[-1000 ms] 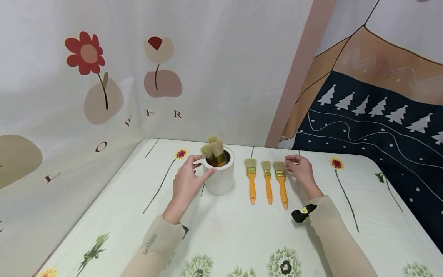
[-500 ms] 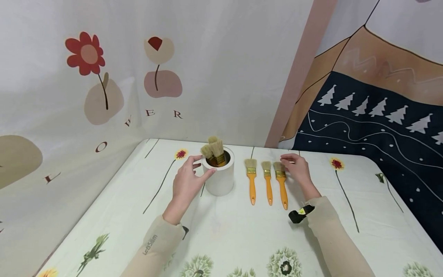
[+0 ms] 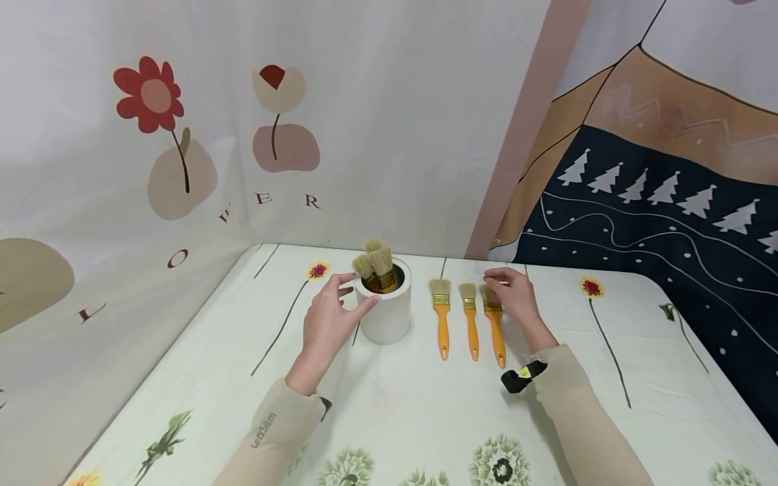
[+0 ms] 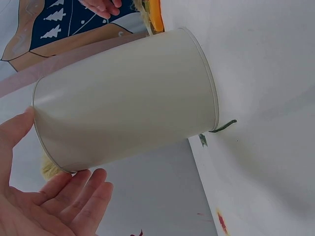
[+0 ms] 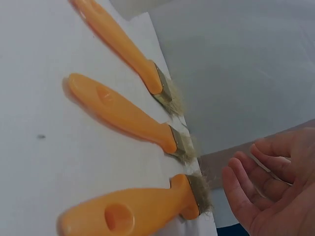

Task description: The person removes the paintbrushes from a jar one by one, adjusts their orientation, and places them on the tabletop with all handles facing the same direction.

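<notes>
A white cylinder (image 3: 387, 317) stands upright with several brushes (image 3: 378, 264) in it, bristles up. My left hand (image 3: 328, 320) rests its thumb and fingers around the cylinder's rim; in the left wrist view the thumb touches the rim of the cylinder (image 4: 125, 98). Three orange-handled brushes lie side by side: the left one (image 3: 443, 324), the middle one (image 3: 471, 324) and the right one (image 3: 496, 331). Above the right brush's bristles hovers my right hand (image 3: 515, 297), its fingers loosely bent and holding nothing; the right wrist view shows this hand (image 5: 270, 182) beyond the bristle ends.
The table is covered with a pale flower-printed cloth (image 3: 389, 418). Behind it hangs a light printed fabric (image 3: 389, 135), with a dark tree-patterned one (image 3: 644, 223) at the right. A black strap device (image 3: 519, 378) is at my right wrist.
My right hand has moved left, from beside the right brush to over its bristles. My left hand, the cylinder and the brushes have stayed in place.
</notes>
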Demonstrator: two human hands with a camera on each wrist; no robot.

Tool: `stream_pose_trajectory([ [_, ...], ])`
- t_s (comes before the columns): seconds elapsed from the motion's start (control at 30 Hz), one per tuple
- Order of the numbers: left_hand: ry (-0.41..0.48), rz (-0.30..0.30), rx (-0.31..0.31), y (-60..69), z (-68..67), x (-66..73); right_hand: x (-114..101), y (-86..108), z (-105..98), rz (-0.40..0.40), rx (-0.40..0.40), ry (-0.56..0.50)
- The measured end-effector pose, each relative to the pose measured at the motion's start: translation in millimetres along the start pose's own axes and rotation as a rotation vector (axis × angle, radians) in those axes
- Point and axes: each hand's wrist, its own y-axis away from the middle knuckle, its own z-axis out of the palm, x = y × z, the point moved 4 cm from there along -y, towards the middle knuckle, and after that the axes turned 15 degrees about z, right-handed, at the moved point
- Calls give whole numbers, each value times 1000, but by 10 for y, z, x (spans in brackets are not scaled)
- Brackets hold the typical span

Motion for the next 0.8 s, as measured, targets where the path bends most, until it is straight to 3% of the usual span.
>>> stream_pose_trajectory([
  [0.3,0,0,-4,-2,6,4,-92,57,110,-15,-36,-25],
  [0.8,5,-1,-4,-6,4,4,-321,213,236,-115,-90,-48],
])
